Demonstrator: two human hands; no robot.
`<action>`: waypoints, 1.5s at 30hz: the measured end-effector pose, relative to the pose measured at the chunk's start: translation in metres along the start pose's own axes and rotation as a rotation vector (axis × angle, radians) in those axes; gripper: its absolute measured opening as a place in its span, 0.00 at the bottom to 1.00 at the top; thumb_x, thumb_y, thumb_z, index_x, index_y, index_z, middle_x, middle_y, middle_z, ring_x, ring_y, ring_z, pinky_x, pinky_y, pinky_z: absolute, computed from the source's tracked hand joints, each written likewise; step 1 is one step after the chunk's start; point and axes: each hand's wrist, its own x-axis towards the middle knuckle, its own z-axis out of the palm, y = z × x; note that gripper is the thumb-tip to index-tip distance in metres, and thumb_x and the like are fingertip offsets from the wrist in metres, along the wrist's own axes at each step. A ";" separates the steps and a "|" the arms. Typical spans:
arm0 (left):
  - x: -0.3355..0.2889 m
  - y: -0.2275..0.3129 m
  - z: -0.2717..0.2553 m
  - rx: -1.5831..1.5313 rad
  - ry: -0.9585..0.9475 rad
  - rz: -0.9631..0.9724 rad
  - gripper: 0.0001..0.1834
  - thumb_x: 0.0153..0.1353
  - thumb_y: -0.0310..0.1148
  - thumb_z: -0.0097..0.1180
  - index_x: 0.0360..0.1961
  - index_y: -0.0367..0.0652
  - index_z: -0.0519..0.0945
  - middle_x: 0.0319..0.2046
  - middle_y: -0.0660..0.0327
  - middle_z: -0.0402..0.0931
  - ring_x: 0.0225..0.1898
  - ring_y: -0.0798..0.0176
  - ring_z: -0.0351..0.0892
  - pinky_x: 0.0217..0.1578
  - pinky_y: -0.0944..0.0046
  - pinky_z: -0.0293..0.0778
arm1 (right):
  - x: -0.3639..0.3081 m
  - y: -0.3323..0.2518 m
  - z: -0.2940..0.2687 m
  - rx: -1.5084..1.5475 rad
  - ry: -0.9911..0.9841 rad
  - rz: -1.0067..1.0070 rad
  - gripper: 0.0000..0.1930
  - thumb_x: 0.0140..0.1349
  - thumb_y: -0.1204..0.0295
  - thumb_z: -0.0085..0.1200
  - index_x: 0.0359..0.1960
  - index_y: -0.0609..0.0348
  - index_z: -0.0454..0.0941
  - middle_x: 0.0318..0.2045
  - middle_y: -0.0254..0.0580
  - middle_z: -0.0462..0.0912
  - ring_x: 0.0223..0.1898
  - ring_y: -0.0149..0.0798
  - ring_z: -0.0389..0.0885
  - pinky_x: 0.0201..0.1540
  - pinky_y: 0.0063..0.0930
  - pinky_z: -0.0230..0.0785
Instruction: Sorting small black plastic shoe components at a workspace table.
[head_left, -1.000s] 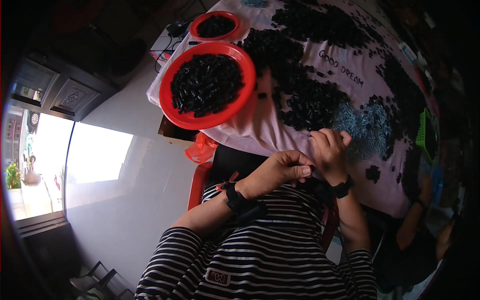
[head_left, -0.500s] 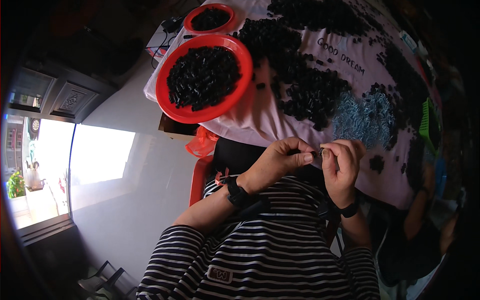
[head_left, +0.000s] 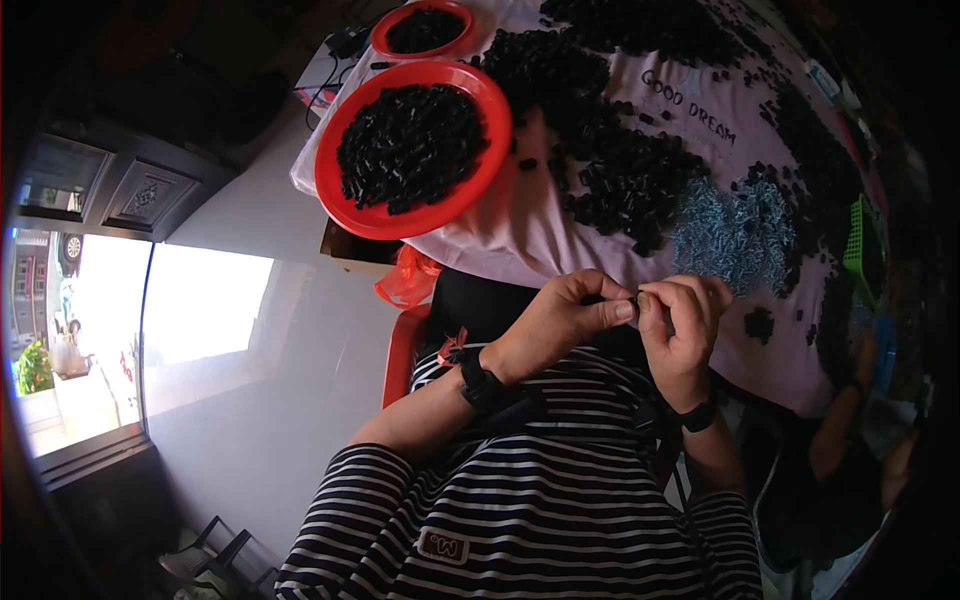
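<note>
We look down on a pale, glossy floor [head_left: 290,340] that fills our view from seven to ten o'clock. A table under a pink cloth [head_left: 515,230] spreads from eleven round past three, with heaps of small black cylindrical pieces [head_left: 640,180] on it, the nearest at two o'clock. A black-and-white striped garment [head_left: 540,480] covers six o'clock, and a bright doorway [head_left: 85,330] stands at nine. At four o'clock we make out a co-worker's arm [head_left: 833,440] in shade. A large red plate [head_left: 499,125], piled with black pieces, sits at eleven o'clock; a smaller red plate [head_left: 380,38] lies just beyond it, similarly filled. Between two and three o'clock is a mound of blue-grey screws [head_left: 735,240] beside the black heap, and at three, farther out, a green perforated basket [head_left: 855,237]. Our two hands meet in front of the table edge, just toward three o'clock from the centre. The left hand [head_left: 560,318] pinches one black piece [head_left: 637,297] between thumb and forefinger; the right hand [head_left: 685,325], fingers curled, pinches at its other side. Fingertips hide most of that piece, so we cannot tell its exact angle.
</note>
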 end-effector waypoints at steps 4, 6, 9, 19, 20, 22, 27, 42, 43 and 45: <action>0.000 0.001 0.000 -0.045 -0.001 -0.025 0.14 0.67 0.40 0.67 0.45 0.40 0.83 0.29 0.75 0.76 0.27 0.82 0.65 0.27 0.77 0.61 | 0.000 -0.001 0.001 0.005 -0.005 0.009 0.07 0.61 0.77 0.63 0.41 0.53 0.81 0.35 0.33 0.81 0.41 0.39 0.75 0.56 0.40 0.59; -0.001 0.001 0.000 -0.072 0.010 -0.049 0.14 0.67 0.40 0.67 0.44 0.40 0.84 0.30 0.74 0.76 0.27 0.81 0.65 0.28 0.77 0.61 | 0.000 -0.001 0.000 0.020 -0.012 0.012 0.07 0.62 0.76 0.63 0.40 0.53 0.82 0.35 0.33 0.81 0.41 0.39 0.75 0.56 0.40 0.59; -0.001 -0.001 0.000 -0.128 0.018 -0.078 0.13 0.67 0.39 0.67 0.43 0.40 0.84 0.30 0.74 0.77 0.27 0.80 0.64 0.28 0.76 0.62 | 0.000 -0.002 -0.001 0.024 -0.027 0.008 0.06 0.63 0.76 0.62 0.40 0.53 0.82 0.35 0.33 0.80 0.40 0.39 0.75 0.56 0.40 0.59; -0.002 -0.002 -0.003 -0.285 -0.010 -0.094 0.11 0.69 0.35 0.65 0.45 0.37 0.84 0.39 0.65 0.84 0.42 0.75 0.81 0.46 0.73 0.76 | 0.007 -0.015 -0.020 -0.020 -0.126 -0.045 0.17 0.56 0.71 0.68 0.47 0.56 0.81 0.40 0.35 0.79 0.42 0.39 0.77 0.60 0.46 0.56; -0.001 -0.003 -0.003 -0.300 -0.020 -0.100 0.11 0.69 0.34 0.65 0.45 0.37 0.84 0.39 0.65 0.84 0.42 0.74 0.81 0.47 0.72 0.76 | 0.008 -0.016 -0.021 -0.045 -0.125 -0.060 0.20 0.53 0.69 0.70 0.48 0.56 0.80 0.41 0.35 0.78 0.43 0.39 0.77 0.62 0.48 0.56; 0.000 -0.004 -0.003 -0.314 -0.030 -0.106 0.10 0.69 0.33 0.64 0.45 0.37 0.84 0.39 0.64 0.84 0.43 0.73 0.82 0.49 0.71 0.77 | 0.004 -0.013 -0.018 -0.092 -0.113 -0.087 0.21 0.52 0.68 0.71 0.48 0.56 0.80 0.41 0.34 0.78 0.43 0.38 0.77 0.62 0.48 0.55; 0.001 -0.003 -0.002 -0.335 -0.044 -0.130 0.11 0.69 0.35 0.65 0.44 0.38 0.84 0.38 0.63 0.85 0.41 0.71 0.83 0.47 0.68 0.78 | -0.004 -0.007 -0.011 -0.188 -0.074 -0.154 0.24 0.50 0.66 0.74 0.49 0.55 0.80 0.40 0.33 0.76 0.42 0.35 0.78 0.64 0.49 0.53; 0.001 -0.005 -0.002 0.065 -0.047 -0.074 0.17 0.70 0.42 0.64 0.35 0.36 0.83 0.31 0.66 0.81 0.35 0.75 0.75 0.41 0.71 0.72 | -0.006 -0.013 -0.009 -0.217 -0.073 -0.179 0.16 0.50 0.73 0.68 0.42 0.61 0.81 0.29 0.33 0.77 0.31 0.35 0.77 0.56 0.43 0.59; 0.001 -0.007 -0.003 0.066 -0.052 -0.075 0.17 0.70 0.42 0.64 0.35 0.36 0.83 0.31 0.66 0.81 0.35 0.75 0.75 0.41 0.71 0.72 | -0.007 -0.012 -0.009 -0.221 -0.071 -0.176 0.16 0.50 0.73 0.68 0.42 0.61 0.81 0.29 0.33 0.77 0.31 0.35 0.77 0.56 0.43 0.59; 0.000 -0.008 -0.003 0.002 -0.083 -0.073 0.20 0.69 0.46 0.64 0.34 0.36 0.83 0.30 0.67 0.79 0.35 0.76 0.72 0.39 0.71 0.71 | -0.009 -0.013 -0.007 -0.182 -0.065 -0.208 0.15 0.50 0.74 0.67 0.40 0.61 0.80 0.27 0.32 0.75 0.29 0.35 0.75 0.52 0.42 0.60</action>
